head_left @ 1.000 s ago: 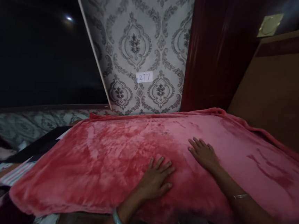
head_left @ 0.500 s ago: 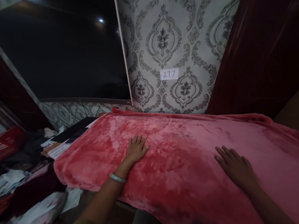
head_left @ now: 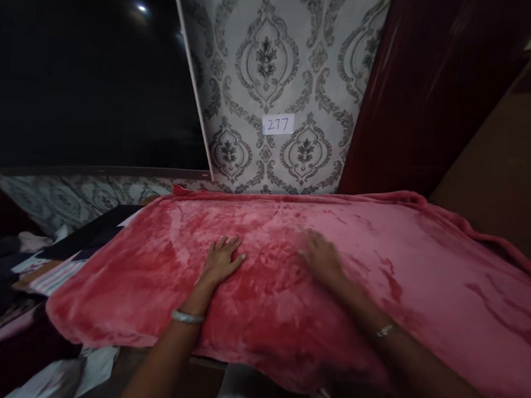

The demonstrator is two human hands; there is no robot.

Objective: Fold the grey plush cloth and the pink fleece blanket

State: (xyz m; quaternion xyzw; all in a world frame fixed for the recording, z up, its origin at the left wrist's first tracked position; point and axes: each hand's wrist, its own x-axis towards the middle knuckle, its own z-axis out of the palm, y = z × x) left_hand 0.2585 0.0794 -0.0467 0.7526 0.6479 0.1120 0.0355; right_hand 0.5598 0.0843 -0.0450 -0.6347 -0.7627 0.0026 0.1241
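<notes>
A plush pink-red blanket [head_left: 256, 309] lies spread out in front of me, its near edge hanging over the front. My left hand [head_left: 221, 261] rests flat on its left part, fingers spread, with a bracelet on the wrist. My right hand [head_left: 323, 257] is on or just over the blanket's middle, palm down. Motion blurs its fingers, but they look stretched out and hold nothing. Darker streaks mark the pile to the right of that hand.
A large dark television screen [head_left: 86, 72] stands at the left against patterned wallpaper [head_left: 266, 56]. A paper label reading 277 [head_left: 277, 124] is on the wall. Clothes and bags [head_left: 45, 381] are heaped at lower left. A dark red panel [head_left: 409, 94] rises behind the blanket.
My right hand has swept left across the blanket, closer to my left hand, leaving streaks in the pile. The left hand stays flat on the blanket. The view has turned rightward.
</notes>
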